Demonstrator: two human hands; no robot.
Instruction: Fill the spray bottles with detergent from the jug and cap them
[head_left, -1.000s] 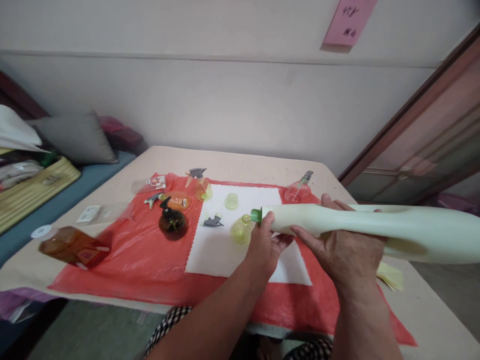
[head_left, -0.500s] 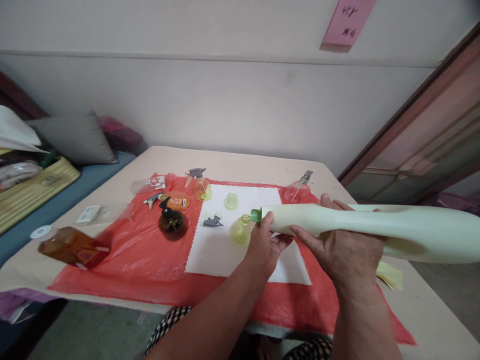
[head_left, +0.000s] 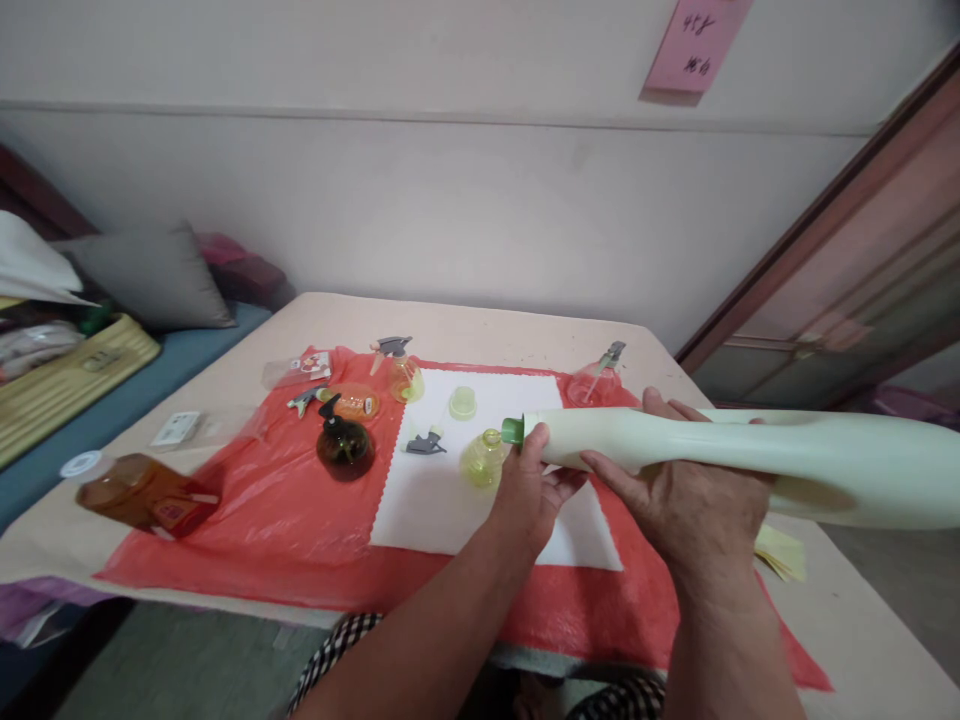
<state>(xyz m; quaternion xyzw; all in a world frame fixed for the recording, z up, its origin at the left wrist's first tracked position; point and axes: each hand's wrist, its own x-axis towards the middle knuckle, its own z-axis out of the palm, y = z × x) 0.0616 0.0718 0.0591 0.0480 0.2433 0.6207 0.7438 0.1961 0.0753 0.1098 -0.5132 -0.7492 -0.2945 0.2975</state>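
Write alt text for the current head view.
Left hand and right hand hold a pale-green container sideways, its green spout close to a yellow bottle on a white sheet. A grey spray head lies there.

Container [head_left: 862,470] is pale green, nozzle [head_left: 513,431] deeper green. Small bottle [head_left: 480,465] is see-through yellow-green. Sheet [head_left: 427,510] white, plastic cover [head_left: 285,545] red, tabletop [head_left: 517,335] beige. Pump bottle [head_left: 346,457] is dark brown, jug [head_left: 139,490] amber, its cap [head_left: 84,464] white. Loose spray head [head_left: 424,444] grey. Trousers [head_left: 339,645] black-and-white check. Wall note [head_left: 694,50] pink, cushion [head_left: 154,280] grey.
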